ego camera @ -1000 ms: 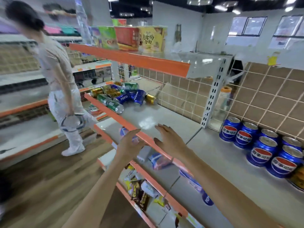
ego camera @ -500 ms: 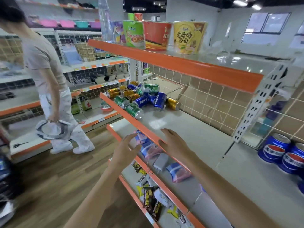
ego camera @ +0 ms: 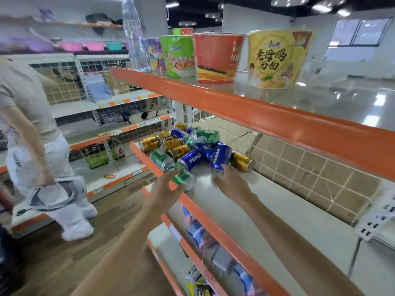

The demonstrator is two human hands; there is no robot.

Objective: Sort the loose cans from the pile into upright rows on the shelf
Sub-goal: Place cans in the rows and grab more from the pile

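1. Both hands have travelled toward the pile since the earlier frames, when they hovered near the shelf edge well short of the cans; the view has swung left too, so the row of upright blue cans seen earlier at the right is now out of sight.
2. Left hand (ego camera: 165,189) is spread with relaxed fingers, holding nothing, its fingertips just at the nearest green can (ego camera: 181,177); whether they actually touch it I cannot tell.
3. Right hand (ego camera: 232,181) is likewise loose and empty, fingertips just beside the end of a blue Pepsi can (ego camera: 220,158).
4. Pile of cans (ego camera: 186,147) lies at 12 o'clock from the hands, at the far left end of the shelf (ego camera: 267,218); gold, green and blue cans lie on their sides, jumbled and overlapping. A gold can (ego camera: 242,161) lies at 1 o'clock from the right hand.
5. Judging from this view, sorting is at an early stage: no can in sight stands upright, and the shelf between the pile and the viewer carries no row.
6. What remains appears to be nearly the whole pile.
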